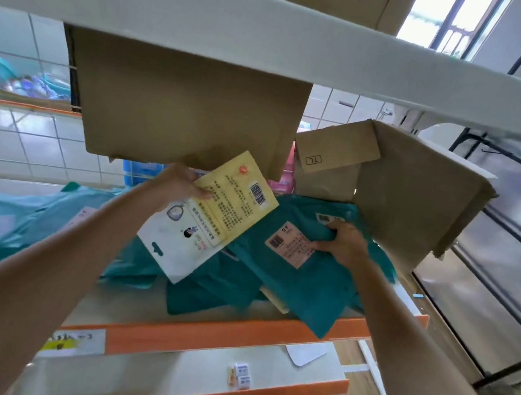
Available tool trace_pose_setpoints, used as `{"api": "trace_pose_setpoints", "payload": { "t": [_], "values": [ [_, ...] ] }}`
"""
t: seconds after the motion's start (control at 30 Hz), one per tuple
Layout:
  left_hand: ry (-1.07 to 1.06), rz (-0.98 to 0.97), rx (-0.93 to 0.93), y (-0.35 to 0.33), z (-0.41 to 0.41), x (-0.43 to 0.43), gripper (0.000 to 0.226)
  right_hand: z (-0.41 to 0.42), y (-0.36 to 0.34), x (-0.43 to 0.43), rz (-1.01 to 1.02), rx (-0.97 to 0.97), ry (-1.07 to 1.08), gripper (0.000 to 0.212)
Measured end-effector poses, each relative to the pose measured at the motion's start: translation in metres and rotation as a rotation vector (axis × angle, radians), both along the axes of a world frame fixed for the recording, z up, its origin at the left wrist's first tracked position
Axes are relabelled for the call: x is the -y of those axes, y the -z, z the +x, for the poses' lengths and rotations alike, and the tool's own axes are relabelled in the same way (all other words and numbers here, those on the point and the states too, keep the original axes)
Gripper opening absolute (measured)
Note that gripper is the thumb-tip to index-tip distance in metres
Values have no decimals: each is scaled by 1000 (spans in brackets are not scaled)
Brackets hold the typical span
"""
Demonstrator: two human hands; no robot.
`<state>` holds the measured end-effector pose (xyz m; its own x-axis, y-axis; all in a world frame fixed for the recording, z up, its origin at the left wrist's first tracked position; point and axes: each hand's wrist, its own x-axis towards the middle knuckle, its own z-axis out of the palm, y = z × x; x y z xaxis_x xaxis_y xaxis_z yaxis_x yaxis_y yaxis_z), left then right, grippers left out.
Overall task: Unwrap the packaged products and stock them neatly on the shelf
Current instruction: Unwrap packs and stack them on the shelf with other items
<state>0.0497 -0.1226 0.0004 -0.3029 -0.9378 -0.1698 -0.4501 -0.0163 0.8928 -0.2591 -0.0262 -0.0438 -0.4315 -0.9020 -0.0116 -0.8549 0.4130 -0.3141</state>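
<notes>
On the middle shelf [234, 336], behind its orange front edge, a heap of teal packages [206, 293] lies loose, and some hang over the lip. A big cardboard box [184, 111] fills the space under the upper board [274, 33]. A second, open box [411, 197] leans at the right.

The right hand [345, 245] has its fingers curled into the top of one teal package [316, 291] beside its pink label. This package lies on the heap, its lower corner past the shelf edge. The left hand [177, 186] pinches an unwrapped yellow-and-white product pack [216, 221] by its upper edge, held above the heap and just under the big box.

As I judge it, pulling the gripped package free could drag its neighbours off the edge, since they overlap. The low box leaves little room to lift the pack, which could snag or bend.

On the lower shelf lie a white paper slip [306, 352] and two small white cartons [242, 375].
</notes>
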Motion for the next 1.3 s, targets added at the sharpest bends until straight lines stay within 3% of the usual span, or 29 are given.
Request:
{"api": "trace_pose_setpoints", "payload": {
  "t": [0.1,0.2,0.33,0.47,0.7,0.97,1.13,1.3],
  "values": [
    [4,-32,-51,-4,17,-10,37,13,-7,-1,24,-62,4,65],
    [-28,-82,-23,-7,24,-16,38,14,-10,1,25,49,33,57],
    [-40,-154,70,-14,42,-25,26,23,-20,0,-50,224,29,34],
    [-32,-270,195,-26,60,-26,10,42,-44,-7,-111,310,-1,29],
    [129,-433,448,-44,93,-32,14,83,-64,-39,-198,164,5,27],
    [197,-518,464,-52,145,-49,22,146,-80,-89,-372,-46,-36,18],
    [174,-598,527,-53,182,-67,29,195,-84,-103,-378,-60,7,21],
    [134,-676,611,-58,222,-84,22,238,-89,-103,-366,-66,-74,27]
  ]
}}
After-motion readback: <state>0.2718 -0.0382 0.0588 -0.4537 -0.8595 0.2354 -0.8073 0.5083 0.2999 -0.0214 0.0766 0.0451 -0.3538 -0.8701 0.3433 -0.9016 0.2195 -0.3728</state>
